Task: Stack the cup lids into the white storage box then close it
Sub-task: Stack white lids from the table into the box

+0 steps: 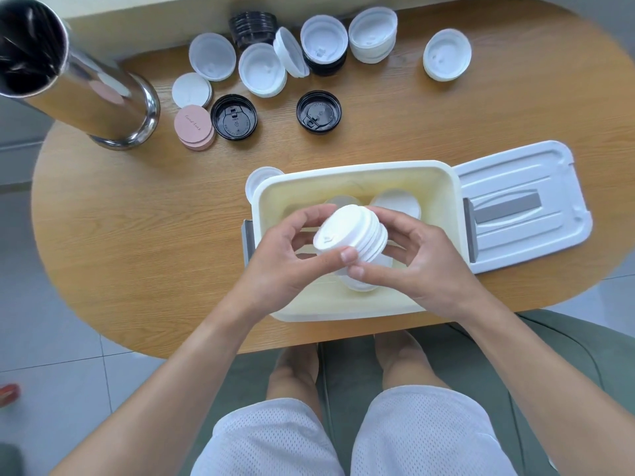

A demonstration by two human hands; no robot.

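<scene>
Both hands hold a stack of white cup lids [352, 231] over the open white storage box [443, 187]. My left hand [292, 255] grips its left side, my right hand [412, 259] its right side. More white lids [398, 201] lie at the bottom of the box. The box's white cover [522, 204] lies flat on the table to the right. Loose white lids [263, 68], black lids [319, 111] and a black stack [252, 27] are spread across the far side of the table. One white lid [257, 178] sits against the box's far left corner.
A tall steel cylinder [86, 87] stands at the far left of the oval wooden table [137, 218]. Pink round coasters [194, 127] lie next to it. The table's near edge runs just below the box, with my knees and a green seat [567, 355] beneath.
</scene>
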